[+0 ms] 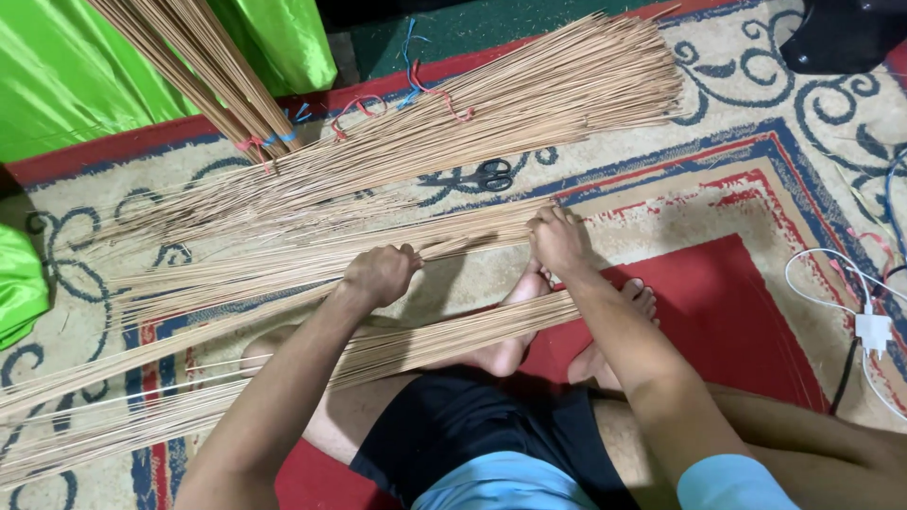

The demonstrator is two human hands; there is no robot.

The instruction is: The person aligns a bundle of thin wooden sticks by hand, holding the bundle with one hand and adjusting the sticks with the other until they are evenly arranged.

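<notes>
On a patterned carpet (756,179), left hand (380,274) and right hand (559,241) close their fingers around one loose bundle of thin sticks (312,257), untied, while tied bundles (491,104) lie beyond.

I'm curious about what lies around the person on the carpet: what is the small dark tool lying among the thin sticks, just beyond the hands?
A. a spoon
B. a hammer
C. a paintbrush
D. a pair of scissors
D: a pair of scissors with dark handle loops lies on the patterned carpet beside the big stick bundle, beyond the left hand and right hand.
</notes>
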